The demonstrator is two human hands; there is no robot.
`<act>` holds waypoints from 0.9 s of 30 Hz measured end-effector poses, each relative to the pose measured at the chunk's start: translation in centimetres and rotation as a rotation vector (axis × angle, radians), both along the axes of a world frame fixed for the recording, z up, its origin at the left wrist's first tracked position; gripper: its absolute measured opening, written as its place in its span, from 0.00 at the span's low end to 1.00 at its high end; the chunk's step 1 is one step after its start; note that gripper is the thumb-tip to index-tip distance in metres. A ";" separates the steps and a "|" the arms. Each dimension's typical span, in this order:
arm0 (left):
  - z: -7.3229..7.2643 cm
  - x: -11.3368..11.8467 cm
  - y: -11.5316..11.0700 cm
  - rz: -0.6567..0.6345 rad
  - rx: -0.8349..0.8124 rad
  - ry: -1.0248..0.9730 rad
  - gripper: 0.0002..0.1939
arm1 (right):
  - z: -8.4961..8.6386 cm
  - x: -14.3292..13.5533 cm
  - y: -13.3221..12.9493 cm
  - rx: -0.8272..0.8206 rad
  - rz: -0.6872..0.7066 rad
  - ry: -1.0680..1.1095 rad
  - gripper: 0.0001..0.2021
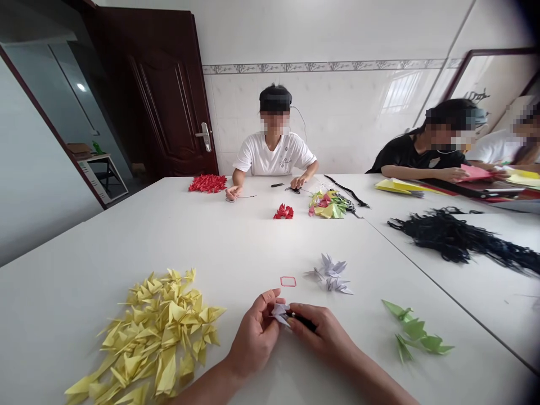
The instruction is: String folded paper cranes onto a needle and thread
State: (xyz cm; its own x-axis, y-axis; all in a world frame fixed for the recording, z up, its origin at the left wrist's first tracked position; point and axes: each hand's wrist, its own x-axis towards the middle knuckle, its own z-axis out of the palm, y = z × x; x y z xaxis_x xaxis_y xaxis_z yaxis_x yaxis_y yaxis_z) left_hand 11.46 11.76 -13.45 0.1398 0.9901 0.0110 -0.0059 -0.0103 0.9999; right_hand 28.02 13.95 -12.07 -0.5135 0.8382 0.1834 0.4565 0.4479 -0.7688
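Note:
At the near middle of the table, my left hand (255, 336) is closed around a pale lavender folded paper crane (280, 310). My right hand (323, 332) grips a slim black tool (302, 322), its tip against the crane; the tip is too small to make out. Just beyond my hands lie several more lavender paper cranes (333, 271) and a small red rectangle outline (288, 281) on the tabletop. A big heap of yellow paper cranes (169, 320) spreads to the left. Several green paper cranes (415, 331) rest to the right of my right hand.
Across the white table (236, 242) a person (274, 154) handles thread beside red paper pieces (207, 183) and a mixed-colour paper cluster (331, 203). A bundle of black cords (459, 239) lies at right. Two more people sit at far right with coloured paper (400, 187).

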 end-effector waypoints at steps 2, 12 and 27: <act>0.0 0.0 0.0 0.004 -0.014 -0.006 0.21 | -0.1 0.0 0.1 -0.006 -0.002 0.011 0.11; 0.9 0.1 0.2 0.089 -0.094 -0.078 0.20 | -0.4 0.2 0.2 -0.094 -0.050 0.094 0.12; 0.9 0.0 0.3 0.073 -0.126 -0.073 0.17 | -1.1 0.8 1.2 -0.460 -0.243 0.571 0.21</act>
State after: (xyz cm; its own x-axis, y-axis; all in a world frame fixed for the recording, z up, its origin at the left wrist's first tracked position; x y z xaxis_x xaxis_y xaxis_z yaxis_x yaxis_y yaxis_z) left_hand 11.46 12.06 -12.53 0.0707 0.9918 -0.1064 -0.0822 0.1121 0.9903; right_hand 28.79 15.11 -13.13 -0.2356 0.9714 -0.0299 -0.0219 -0.0361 -0.9991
